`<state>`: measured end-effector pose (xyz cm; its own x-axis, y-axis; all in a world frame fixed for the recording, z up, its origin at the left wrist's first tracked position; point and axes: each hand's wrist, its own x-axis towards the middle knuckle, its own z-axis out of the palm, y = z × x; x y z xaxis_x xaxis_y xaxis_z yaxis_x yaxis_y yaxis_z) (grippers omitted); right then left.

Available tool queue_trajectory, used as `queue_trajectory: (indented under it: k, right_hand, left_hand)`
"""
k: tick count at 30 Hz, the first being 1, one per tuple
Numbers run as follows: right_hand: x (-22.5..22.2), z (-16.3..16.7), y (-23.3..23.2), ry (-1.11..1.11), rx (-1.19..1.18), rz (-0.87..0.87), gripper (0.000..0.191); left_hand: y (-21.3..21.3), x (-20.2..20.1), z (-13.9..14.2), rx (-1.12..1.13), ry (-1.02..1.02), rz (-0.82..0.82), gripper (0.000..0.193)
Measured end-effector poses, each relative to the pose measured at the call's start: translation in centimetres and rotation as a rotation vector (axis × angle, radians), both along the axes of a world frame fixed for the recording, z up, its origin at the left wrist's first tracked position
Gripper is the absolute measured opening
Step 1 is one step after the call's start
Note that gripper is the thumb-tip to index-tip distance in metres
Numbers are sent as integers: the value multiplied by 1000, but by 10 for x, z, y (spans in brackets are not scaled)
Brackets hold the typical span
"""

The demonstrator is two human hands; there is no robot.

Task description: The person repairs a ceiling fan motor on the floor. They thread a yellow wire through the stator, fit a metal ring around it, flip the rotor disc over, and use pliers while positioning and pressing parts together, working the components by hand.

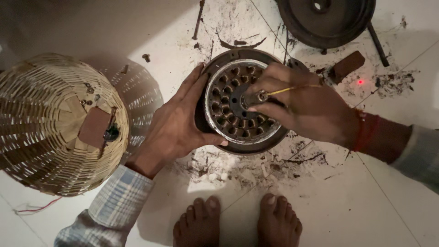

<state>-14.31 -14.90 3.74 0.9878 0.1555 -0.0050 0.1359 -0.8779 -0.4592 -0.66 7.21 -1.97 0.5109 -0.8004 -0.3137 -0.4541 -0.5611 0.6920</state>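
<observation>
Round metal motor core (242,103), dark outer casing with a bright inner ring and a circle of oval slots around a central shaft, lying flat on the pale tiled floor (366,201) amid dark grit and debris, just ahead of the person's two bare feet (238,222). Left hand (176,123): reaches in from the lower left, forearm in a plaid sleeve (114,208), palm laid against the left rim of the core; fingers pressed together and extended along the upper edge, thumb hooked under the lower rim, so the hand cups and steadies the casing. Right hand (304,107): comes in from the right, wrist bound with a red thread band (366,130), back of the hand turned up over the right half of the core; fingertips drawn together, pinching a thin yellow wire (288,90) near the central shaft; whether the fingers also touch the shaft itself cannot be told. Woven cane basket (59,123), overturned, at the left, well apart from the core, bearing a small brown block and loose screws on its top. Second dark round housing (324,20) at the top edge. Brown block (347,65) and a small red light spot (360,82) on the floor to the upper right.
</observation>
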Motion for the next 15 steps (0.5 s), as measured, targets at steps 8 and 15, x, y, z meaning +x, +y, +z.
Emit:
queue_trajectory:
  k: [8,15]
  right_hand:
    - [-7,-2,3,-258,52,14,21]
    - [-2,-4,-2,-13,-29,-269,47]
  left_hand:
    - [9,8,-8,-194,-250,32,127]
    - [-4,12,3,-219,-8,274,59]
